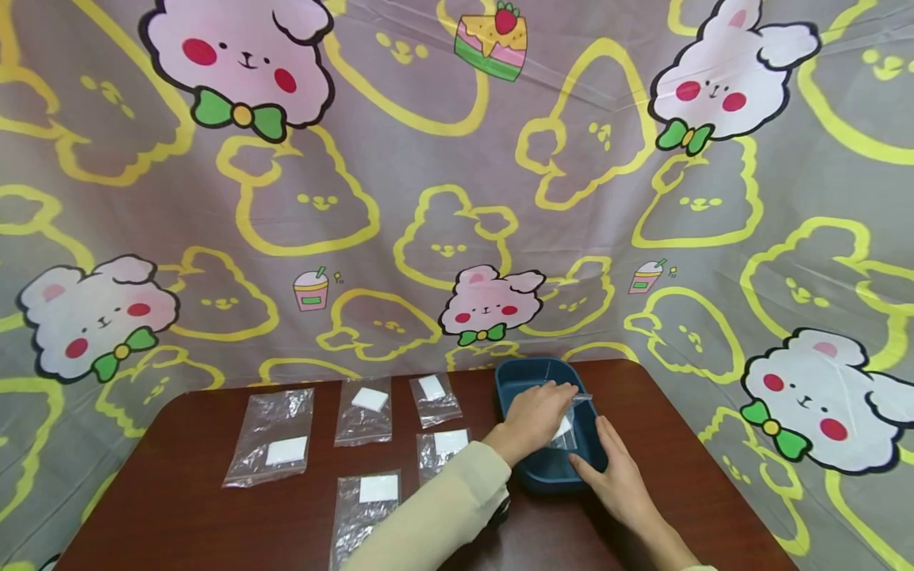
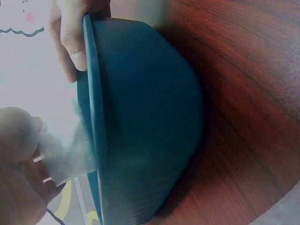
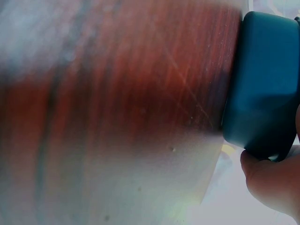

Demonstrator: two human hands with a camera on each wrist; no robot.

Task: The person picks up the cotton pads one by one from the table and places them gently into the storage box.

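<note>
Makeshift, screened-off work spot; kind of building could not be told. Creased, cartoon-printed cloth (image 1: 443, 166) hung behind and along both sides of a red-brown, wood-grained table (image 1: 189, 468), walling it in.

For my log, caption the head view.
Left hand holds a clear bag over a blue bin; right hand grips the bin.

Bare dark-red wooden bench (image 1: 683, 472) allowed passage right of the right hand (image 1: 617, 472); the left hand (image 1: 535, 416) and cream fabric sleeve (image 1: 446, 507) partly obstructed entry to the oblong blue tub (image 1: 551, 480).
</note>
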